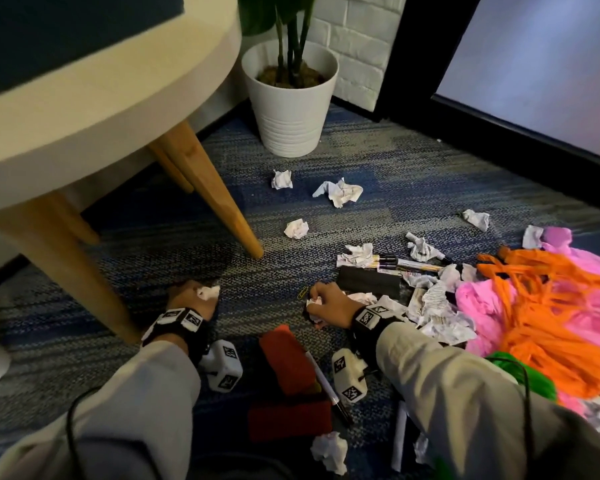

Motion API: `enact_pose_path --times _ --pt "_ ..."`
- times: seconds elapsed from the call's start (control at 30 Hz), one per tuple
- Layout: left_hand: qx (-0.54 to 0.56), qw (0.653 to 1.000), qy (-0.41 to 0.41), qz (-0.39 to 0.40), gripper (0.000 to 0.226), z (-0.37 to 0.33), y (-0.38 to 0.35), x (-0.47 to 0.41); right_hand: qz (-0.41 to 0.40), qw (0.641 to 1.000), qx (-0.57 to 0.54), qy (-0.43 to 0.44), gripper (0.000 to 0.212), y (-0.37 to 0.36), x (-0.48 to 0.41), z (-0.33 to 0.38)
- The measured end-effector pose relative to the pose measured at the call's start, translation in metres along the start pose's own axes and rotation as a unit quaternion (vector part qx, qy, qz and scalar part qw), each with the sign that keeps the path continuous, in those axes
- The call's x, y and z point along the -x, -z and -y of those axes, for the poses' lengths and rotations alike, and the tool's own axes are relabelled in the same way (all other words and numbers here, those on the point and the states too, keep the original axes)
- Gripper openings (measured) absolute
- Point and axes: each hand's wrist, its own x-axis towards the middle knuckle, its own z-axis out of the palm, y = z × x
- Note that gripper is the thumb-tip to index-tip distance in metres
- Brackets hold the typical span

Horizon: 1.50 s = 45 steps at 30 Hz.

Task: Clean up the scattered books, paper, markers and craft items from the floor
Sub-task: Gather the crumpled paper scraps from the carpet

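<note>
left hand: fingers curled tight round a white paper wad, low over the carpet.
right hand: likewise curled, gripping a second crumpled scrap at the edge of the litter heap.
beside the right hand: yellow paper clip at the knuckles; black block just beyond; markers lying side by side behind it.
between the forearms: two red pieces, a pen slanted across them, one paper ball nearest the camera.
right side: orange strips piled over pink sheets, torn printed paper against them, a green bit by the sleeve.
farther out: loose paper balls well apart on bare carpet, toward the white plant pot.
in the way: wooden table leg planted just beyond the left hand, between it and the nearest of those balls.
</note>
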Motion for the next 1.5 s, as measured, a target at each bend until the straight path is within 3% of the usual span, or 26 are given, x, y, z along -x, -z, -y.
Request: enact_pose_path --times 0.1,0.2,0.27,0.33,0.47,0.53,0.6,0.7,0.77,0.83,0.93,1.07,1.2,1.3,1.4,1.5 --pt "0.11 0.994 0.002 -0.001 0.039 0.005 0.012 0.007 -0.002 1.0 -0.003 -0.001 0.03 0.0 0.003 0.0" --pt "0.202 0.978 -0.042 0.025 0.038 -0.004 0.026 0.022 0.02 0.996 -0.078 -0.025 0.026 0.005 0.008 0.01" --pt "0.235 0.97 -0.048 0.034 0.044 -0.013 0.036 0.032 0.039 0.991 -0.115 -0.049 0.035 0.009 0.012 0.017" --pt "0.259 0.963 -0.048 0.054 0.048 -0.021 0.045 0.042 0.064 0.985 -0.145 -0.074 0.027 0.01 0.016 0.022" --pt "0.258 0.96 -0.043 0.104 0.044 -0.045 0.054 0.066 0.067 0.993 -0.065 -0.078 0.017 0.029 0.03 0.03" --pt "0.276 0.95 -0.035 0.142 0.045 -0.06 0.057 0.075 0.014 0.998 -0.019 -0.063 0.025 0.051 0.032 0.031" --pt "0.289 0.942 -0.039 0.169 0.044 -0.077 0.061 0.083 -0.091 0.995 -0.008 -0.036 0.034 0.077 0.03 0.029" --pt "0.307 0.929 -0.003 0.207 0.041 -0.1 0.062 0.093 -0.233 0.969 0.077 -0.019 0.031 0.107 0.022 0.016" --pt "0.301 0.92 0.005 0.25 0.057 -0.113 0.058 0.095 -0.231 0.965 0.125 -0.015 0.03 0.12 0.013 0.004" --pt "0.282 0.924 -0.004 0.258 0.067 -0.124 0.053 0.093 -0.193 0.966 0.168 -0.025 0.046 0.126 0.006 -0.006" --pt "0.324 0.919 -0.007 0.222 0.063 -0.135 0.046 0.087 -0.128 0.972 0.192 -0.054 0.067 0.123 -0.004 -0.02" --pt "0.328 0.932 -0.052 0.144 0.036 -0.131 0.037 0.078 -0.121 0.968 0.215 -0.05 0.049 0.113 -0.012 -0.031" --pt "0.311 0.939 -0.136 0.051 0.021 -0.122 0.044 0.067 -0.208 0.959 0.184 -0.062 0.033 0.118 -0.018 -0.026" --pt "0.357 0.916 -0.17 0.066 0.013 -0.127 0.046 0.065 -0.237 0.947 0.197 -0.094 0.042 0.135 -0.03 -0.028" --pt "0.363 0.906 -0.206 0.07 0.009 -0.135 0.044 0.063 -0.249 0.955 0.149 -0.056 0.033 0.152 -0.05 -0.023" --pt "0.313 0.917 -0.24 0.052 0.003 -0.142 0.038 0.062 -0.222 0.962 0.161 -0.005 0.059 0.171 -0.077 -0.012"
